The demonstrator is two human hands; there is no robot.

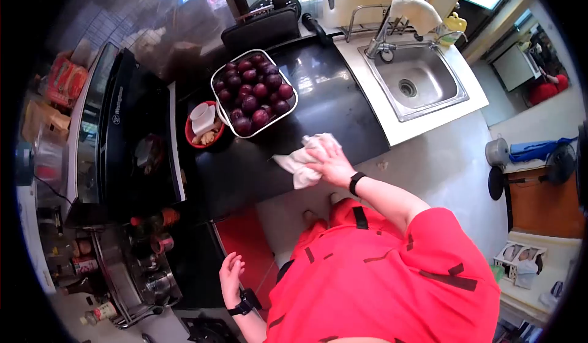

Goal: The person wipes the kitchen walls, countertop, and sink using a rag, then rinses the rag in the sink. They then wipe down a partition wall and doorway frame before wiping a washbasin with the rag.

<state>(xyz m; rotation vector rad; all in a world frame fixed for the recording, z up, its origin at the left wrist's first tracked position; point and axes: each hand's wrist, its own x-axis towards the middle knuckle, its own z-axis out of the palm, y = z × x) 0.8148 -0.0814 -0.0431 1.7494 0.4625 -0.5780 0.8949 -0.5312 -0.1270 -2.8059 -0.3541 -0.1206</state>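
Observation:
My right hand (334,166), with a black band at the wrist, presses a crumpled white cloth (300,164) onto the black countertop (245,171) near its front edge. The fingers lie over the cloth and hide part of it. Low at my side, away from the counter, hangs my left hand (230,274); its fingers are loosely bent and apart, with nothing in them. Farther back on the counter stands a white-rimmed basin (293,105) full of dark red plums (249,103). Beside it is a red bowl (190,133) holding a white container and what looks like ginger.
A steel sink (422,79) with a faucet (376,44) is set into a white counter at the right; a pale towel (416,12) hangs above it. A black Westinghouse appliance (131,116) borders the counter at the left. Below it, several bottles and jars stand by a metal rack (110,282).

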